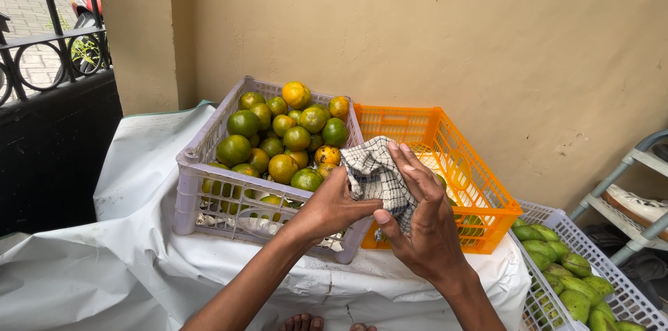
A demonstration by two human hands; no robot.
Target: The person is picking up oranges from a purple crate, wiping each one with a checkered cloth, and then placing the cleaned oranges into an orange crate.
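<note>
Beige walls back our surface, draped in white sheeting, with a black railing at the left. We count three crates: a grey crate heaped with green and orange citrus, an orange crate nearly bare, and a white crate of green mangoes. Our left hand and right hand have fingers clamped on a checked cloth, held between the first two crates.

Three crates, one checked cloth, two hands

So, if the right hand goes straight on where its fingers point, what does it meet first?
Probably the checked cloth already against the right hand; beyond it, the orange crate. Depth is unclear.
</note>
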